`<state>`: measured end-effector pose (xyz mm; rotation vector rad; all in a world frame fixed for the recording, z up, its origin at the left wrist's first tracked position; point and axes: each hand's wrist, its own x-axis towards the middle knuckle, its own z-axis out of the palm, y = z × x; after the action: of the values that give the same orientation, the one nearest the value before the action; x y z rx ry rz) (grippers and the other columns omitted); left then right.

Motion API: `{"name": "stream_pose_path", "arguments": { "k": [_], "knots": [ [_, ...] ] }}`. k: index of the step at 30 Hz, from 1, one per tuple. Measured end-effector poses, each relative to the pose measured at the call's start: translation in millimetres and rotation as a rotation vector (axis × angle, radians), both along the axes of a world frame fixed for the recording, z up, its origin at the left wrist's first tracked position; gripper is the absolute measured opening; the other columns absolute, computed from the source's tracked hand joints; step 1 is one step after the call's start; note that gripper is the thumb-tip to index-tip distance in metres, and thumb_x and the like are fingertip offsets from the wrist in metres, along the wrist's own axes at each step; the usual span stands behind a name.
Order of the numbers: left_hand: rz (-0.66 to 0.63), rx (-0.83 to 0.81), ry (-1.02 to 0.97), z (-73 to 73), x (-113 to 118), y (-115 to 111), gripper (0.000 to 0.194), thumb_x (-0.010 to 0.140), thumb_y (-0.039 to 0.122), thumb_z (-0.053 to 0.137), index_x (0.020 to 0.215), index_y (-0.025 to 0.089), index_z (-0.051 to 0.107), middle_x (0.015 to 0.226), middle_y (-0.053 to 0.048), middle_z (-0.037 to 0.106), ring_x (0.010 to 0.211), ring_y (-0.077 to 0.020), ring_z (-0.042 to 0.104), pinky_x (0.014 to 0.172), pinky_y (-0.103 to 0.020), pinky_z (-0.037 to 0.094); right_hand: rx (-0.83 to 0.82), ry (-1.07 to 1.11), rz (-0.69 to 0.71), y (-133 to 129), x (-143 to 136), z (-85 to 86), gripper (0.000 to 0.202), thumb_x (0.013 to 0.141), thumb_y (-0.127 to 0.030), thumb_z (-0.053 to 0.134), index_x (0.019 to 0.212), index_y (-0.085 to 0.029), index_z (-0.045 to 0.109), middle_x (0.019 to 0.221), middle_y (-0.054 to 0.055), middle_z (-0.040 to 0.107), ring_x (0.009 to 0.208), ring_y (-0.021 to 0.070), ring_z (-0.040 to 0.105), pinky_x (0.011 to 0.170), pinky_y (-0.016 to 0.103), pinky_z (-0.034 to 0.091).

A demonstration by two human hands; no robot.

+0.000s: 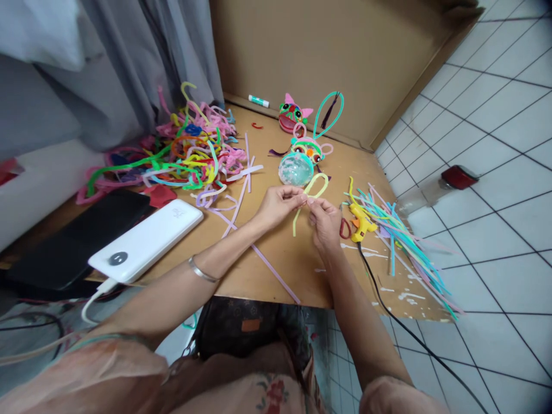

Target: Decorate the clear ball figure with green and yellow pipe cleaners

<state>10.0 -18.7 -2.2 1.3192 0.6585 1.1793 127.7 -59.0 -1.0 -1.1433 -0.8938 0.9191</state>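
A pale yellow pipe cleaner is bent into a loop, its free tail hanging below the fingers. My left hand pinches it from the left where the loop closes. From the right, my right hand grips the same crossing, fingertips touching those of the left. Just beyond the loop sits a clear teal bubble-like ball. Behind it lies a pipe-cleaner animal face with pink ears and a teal loop. Farther back is a red and green face with pink pointed ears.
Tangled colourful pipe cleaners heap at the left, near a white power bank and a black case. At the right lie a yellow glue gun, its black cord, red-handled scissors and straight pipe cleaners. A glue stick rests against the cardboard.
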Motion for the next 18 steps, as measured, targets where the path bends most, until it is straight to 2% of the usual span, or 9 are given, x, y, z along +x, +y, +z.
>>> {"name": "stream_pose_path", "arguments": {
  "k": [3, 6, 9, 12, 15, 18],
  "knots": [
    [0.073, 0.031, 0.055, -0.2, -2, 3, 0.031, 0.07, 0.044, 0.068, 0.065, 0.015, 0.058, 0.06, 0.001, 0.054, 0.057, -0.0093, 0.044, 0.058, -0.023, 0.035, 0.018, -0.136, 0.003, -1, 3, -0.4, 0.029, 0.068, -0.045, 0.072, 0.068, -0.018, 0.066, 0.05, -0.006, 0.047, 0.046, 0.0062, 0.032, 0.047, 0.023, 0.026],
    [0.121, 0.055, 0.101, -2.1, -6, 11, 0.027, 0.075, 0.038, 0.061, 0.062, 0.015, 0.055, 0.058, 0.002, 0.05, 0.055, -0.0087, 0.041, 0.056, -0.023, 0.032, 0.068, -0.412, -0.087, -4, 6, 1.9, 0.021, 0.073, -0.039, 0.068, 0.071, -0.018, 0.067, 0.061, -0.002, 0.059, 0.055, 0.0111, 0.047, 0.056, 0.026, 0.037],
    [0.174, 0.111, 0.204, -5.0, -11, 18, 0.027, 0.079, 0.035, 0.056, 0.061, 0.016, 0.053, 0.055, 0.003, 0.045, 0.052, -0.0088, 0.037, 0.054, -0.023, 0.029, 0.216, -0.774, -0.22, -8, 9, 5.1, 0.015, 0.08, -0.031, 0.062, 0.073, -0.019, 0.067, 0.072, 0.003, 0.064, 0.067, 0.0158, 0.055, 0.064, 0.029, 0.041],
    [0.24, 0.249, 0.382, -6.1, -14, 18, 0.026, 0.082, 0.032, 0.053, 0.061, 0.016, 0.054, 0.054, 0.003, 0.044, 0.054, -0.01, 0.038, 0.056, -0.023, 0.029, 0.368, -1.05, -0.29, -12, 12, 6.9, 0.018, 0.087, -0.029, 0.056, 0.077, -0.02, 0.067, 0.077, 0.005, 0.065, 0.074, 0.0182, 0.057, 0.07, 0.032, 0.041],
    [0.201, 0.395, 0.616, -4.1, -16, 14, 0.021, 0.083, 0.026, 0.052, 0.07, 0.015, 0.064, 0.06, 0.0, 0.055, 0.058, -0.0124, 0.045, 0.06, -0.025, 0.032, 0.418, -1.209, -0.317, -12, 16, 7.1, 0.019, 0.09, -0.03, 0.054, 0.079, -0.02, 0.066, 0.079, 0.005, 0.066, 0.076, 0.0185, 0.058, 0.074, 0.034, 0.038],
    [0.061, 0.539, 0.785, -1.4, -18, 10, 0.021, 0.085, 0.023, 0.051, 0.076, 0.015, 0.069, 0.068, -0.005, 0.064, 0.062, -0.0152, 0.052, 0.063, -0.026, 0.035, 0.388, -1.216, -0.304, -8, 23, 8.0, 0.018, 0.088, -0.031, 0.058, 0.077, -0.02, 0.067, 0.077, 0.004, 0.066, 0.075, 0.018, 0.058, 0.077, 0.036, 0.037]
  ]
}}
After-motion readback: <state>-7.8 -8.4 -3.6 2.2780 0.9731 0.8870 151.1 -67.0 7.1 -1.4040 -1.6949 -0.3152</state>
